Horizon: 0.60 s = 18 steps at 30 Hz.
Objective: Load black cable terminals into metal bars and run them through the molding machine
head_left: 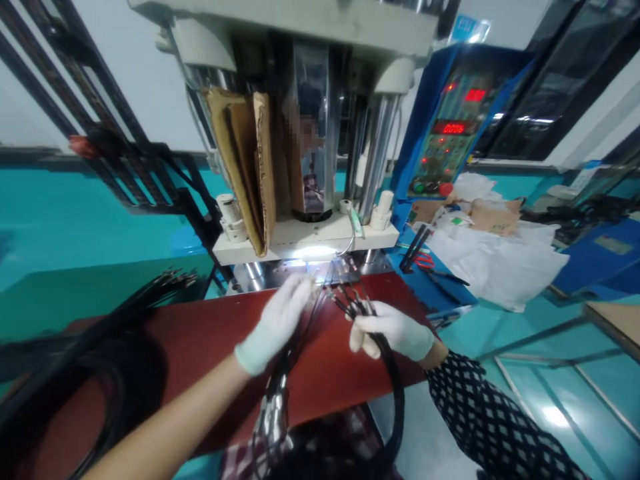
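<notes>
Both my hands wear white gloves and work over a red-brown table top (210,333) in front of a press machine (305,133). My right hand (393,330) is closed round a bundle of black cables (387,360) whose metal-tipped ends fan out toward the machine. My left hand (280,320) reaches forward with its fingertips pinched on one cable end (320,293) near the lit opening under the machine's white plate (310,237). The cables hang down past the table edge toward my lap.
Another heap of black cables (100,347) lies at the left of the table. A blue control panel (450,133) with red digits stands to the right. White plastic bags (495,260) and cardboard lie beyond it. Folded cardboard (250,167) leans on the machine.
</notes>
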{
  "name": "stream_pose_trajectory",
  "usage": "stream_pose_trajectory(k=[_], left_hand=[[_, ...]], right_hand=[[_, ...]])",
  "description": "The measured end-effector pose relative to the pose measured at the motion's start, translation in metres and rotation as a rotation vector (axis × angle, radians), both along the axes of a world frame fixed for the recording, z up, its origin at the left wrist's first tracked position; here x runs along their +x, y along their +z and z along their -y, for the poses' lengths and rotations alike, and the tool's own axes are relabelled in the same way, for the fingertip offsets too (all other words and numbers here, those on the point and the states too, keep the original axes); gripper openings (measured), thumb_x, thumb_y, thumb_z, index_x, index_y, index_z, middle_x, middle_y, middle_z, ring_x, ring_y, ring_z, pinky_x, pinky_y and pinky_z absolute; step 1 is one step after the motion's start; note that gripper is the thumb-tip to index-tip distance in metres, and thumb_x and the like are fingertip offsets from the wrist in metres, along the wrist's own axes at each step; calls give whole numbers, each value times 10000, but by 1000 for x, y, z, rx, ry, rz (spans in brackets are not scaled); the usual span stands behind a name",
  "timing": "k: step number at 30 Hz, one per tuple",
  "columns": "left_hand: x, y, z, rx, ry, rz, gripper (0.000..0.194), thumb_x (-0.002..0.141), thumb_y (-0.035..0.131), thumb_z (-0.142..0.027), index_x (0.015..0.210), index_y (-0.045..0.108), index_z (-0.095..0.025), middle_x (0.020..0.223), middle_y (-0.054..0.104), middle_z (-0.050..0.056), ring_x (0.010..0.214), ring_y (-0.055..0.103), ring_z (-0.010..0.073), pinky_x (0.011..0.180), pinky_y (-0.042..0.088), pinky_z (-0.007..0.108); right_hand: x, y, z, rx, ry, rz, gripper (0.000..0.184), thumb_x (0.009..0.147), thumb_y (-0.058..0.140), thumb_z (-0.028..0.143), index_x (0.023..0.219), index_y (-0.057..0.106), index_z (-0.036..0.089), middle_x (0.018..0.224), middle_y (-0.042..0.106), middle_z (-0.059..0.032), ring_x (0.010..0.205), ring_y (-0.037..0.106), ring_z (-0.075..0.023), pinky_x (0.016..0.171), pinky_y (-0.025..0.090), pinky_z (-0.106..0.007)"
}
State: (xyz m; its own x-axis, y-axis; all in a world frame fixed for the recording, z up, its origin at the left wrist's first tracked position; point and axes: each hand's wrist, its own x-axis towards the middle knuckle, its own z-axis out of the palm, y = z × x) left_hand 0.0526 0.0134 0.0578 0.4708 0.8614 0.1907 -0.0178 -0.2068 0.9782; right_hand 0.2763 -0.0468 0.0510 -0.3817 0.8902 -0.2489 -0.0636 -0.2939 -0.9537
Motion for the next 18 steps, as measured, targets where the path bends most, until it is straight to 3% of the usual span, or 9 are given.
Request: stream_pose_trajectory(k=[2, 4, 7, 10, 13, 16, 18], left_hand=[[-1, 4, -26, -36, 31, 105, 549, 948, 479, -584, 1303, 562, -174, 1215, 662, 129, 1112, 626, 252, 947, 502, 385], [5, 0, -40, -9, -58, 97, 571, 937, 501, -583, 1304, 592, -155, 1241, 663, 138, 1158, 609, 272, 1023, 470, 423], [13, -11, -43, 49, -166, -21, 475, 960, 499, -510, 1211, 650, -136, 1165, 690, 129, 1111, 625, 261, 1022, 479, 423], [12, -22, -40, 85, -231, -80, 406, 993, 450, -444, 1152, 652, -130, 1096, 686, 119, 1006, 653, 226, 939, 525, 386], [3, -25, -38, 311, -260, -239, 340, 984, 487, -401, 1082, 700, -154, 1167, 656, 125, 1102, 612, 238, 1023, 473, 409], [-5, -22, -34, 620, -269, -453, 244, 936, 593, -377, 1048, 754, -232, 1359, 580, 97, 1358, 417, 308, 1165, 306, 493], [-5, -21, -29, 766, -279, -546, 197, 922, 619, -351, 1015, 767, -260, 1351, 591, 69, 1395, 353, 325, 1172, 271, 511]], right_hand=[[-17, -10, -5, -58, 71, 13, 372, 831, 686, 474, 919, 578, 129, 795, 749, -103, 521, 623, -107, 474, 471, -204], [-32, -19, -11, -102, 121, 27, 386, 816, 700, 483, 883, 583, 121, 835, 749, -112, 582, 657, -116, 537, 514, -218], [-46, -27, -19, -146, 131, 42, 377, 765, 748, 414, 959, 597, 129, 828, 736, -72, 618, 658, -113, 583, 521, -225], [-50, -28, -24, -96, 149, 109, 277, 760, 738, 319, 932, 643, 124, 716, 682, -20, 597, 602, -96, 559, 476, -205], [-51, -24, -27, -55, 166, 196, 176, 749, 731, 247, 855, 671, 119, 645, 626, 10, 578, 556, -86, 538, 438, -197], [-51, -24, -28, -27, 176, 221, 124, 727, 725, 203, 811, 675, 126, 638, 603, 24, 581, 546, -90, 565, 446, -218], [-51, -26, -29, -15, 186, 182, 140, 706, 736, 201, 815, 676, 137, 665, 602, 30, 600, 542, -94, 590, 454, -234]])
